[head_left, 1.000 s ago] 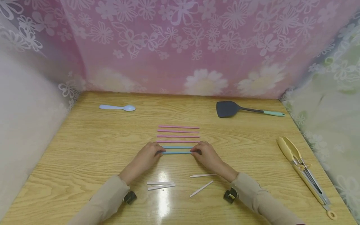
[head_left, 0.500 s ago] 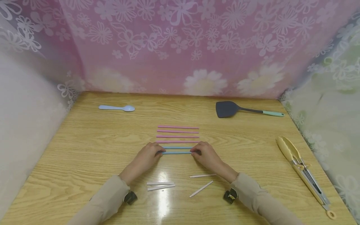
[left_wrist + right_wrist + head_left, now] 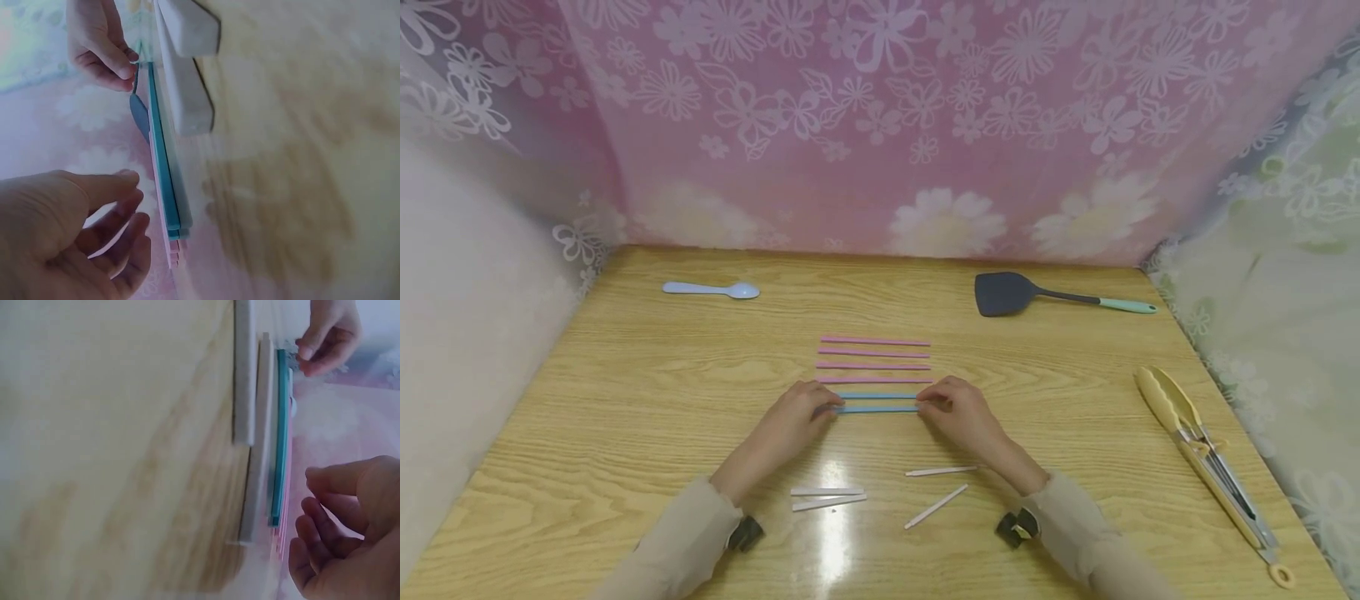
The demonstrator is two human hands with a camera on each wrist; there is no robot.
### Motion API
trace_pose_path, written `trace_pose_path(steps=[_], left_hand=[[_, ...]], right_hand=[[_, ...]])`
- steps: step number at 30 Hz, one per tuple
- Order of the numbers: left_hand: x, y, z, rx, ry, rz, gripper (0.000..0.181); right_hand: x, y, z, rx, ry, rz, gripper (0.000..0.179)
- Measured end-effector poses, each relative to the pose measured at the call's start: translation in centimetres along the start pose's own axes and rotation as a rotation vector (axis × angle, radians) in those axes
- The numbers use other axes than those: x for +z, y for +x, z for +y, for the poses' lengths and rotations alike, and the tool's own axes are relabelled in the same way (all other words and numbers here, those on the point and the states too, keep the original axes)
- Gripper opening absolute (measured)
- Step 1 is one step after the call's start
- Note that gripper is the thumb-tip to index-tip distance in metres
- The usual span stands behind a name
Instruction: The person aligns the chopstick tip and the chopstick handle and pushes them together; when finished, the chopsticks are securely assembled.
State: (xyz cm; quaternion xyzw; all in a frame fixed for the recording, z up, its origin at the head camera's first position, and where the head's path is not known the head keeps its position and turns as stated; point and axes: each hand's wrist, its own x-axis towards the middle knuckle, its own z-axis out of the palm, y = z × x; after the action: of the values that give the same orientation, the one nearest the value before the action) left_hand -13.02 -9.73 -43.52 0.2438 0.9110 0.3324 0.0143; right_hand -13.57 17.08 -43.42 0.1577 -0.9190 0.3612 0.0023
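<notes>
Two blue chopsticks (image 3: 878, 409) lie parallel on the wooden table, just below several pink chopsticks (image 3: 874, 367). My left hand (image 3: 797, 412) hovers at their left ends; the left wrist view shows its thumb and fingers loosely bent, apart from the chopsticks. At the right ends is my right hand (image 3: 958, 410), whose relaxed fingers (image 3: 319, 537) likewise appear clear of the chopsticks in the right wrist view. Nothing is visible between the fingers of either hand. Nearer me lie short white sticks: a pair (image 3: 828, 497) on the left, another pair (image 3: 936, 507) on the right.
A pale blue spoon (image 3: 711, 290) lies at the back left and a dark turner (image 3: 1006, 294) with a green handle at the back right. Yellow-tipped tongs (image 3: 1206, 467) lie along the right side. Floral cloth (image 3: 880, 125) hangs behind the table.
My right hand has shifted slightly right, and its fingers have eased off the blue chopsticks. The left hand has barely moved. The chopsticks stay where they were.
</notes>
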Motion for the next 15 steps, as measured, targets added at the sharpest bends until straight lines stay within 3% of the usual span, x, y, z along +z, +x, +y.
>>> trace_pose_path(steps=[7, 15], left_hand=[[0.2, -1.2, 0.4, 0.064, -0.104, -0.119, 0.018], [0.1, -2.9, 0.0, 0.015, -0.239, -0.274, 0.024]], right_hand=[[-0.7, -1.0, 0.4, -0.006, 0.064, -0.079, 0.009], [-1.5, -2.8, 0.6, 0.009, 0.098, -0.218, 0.011]])
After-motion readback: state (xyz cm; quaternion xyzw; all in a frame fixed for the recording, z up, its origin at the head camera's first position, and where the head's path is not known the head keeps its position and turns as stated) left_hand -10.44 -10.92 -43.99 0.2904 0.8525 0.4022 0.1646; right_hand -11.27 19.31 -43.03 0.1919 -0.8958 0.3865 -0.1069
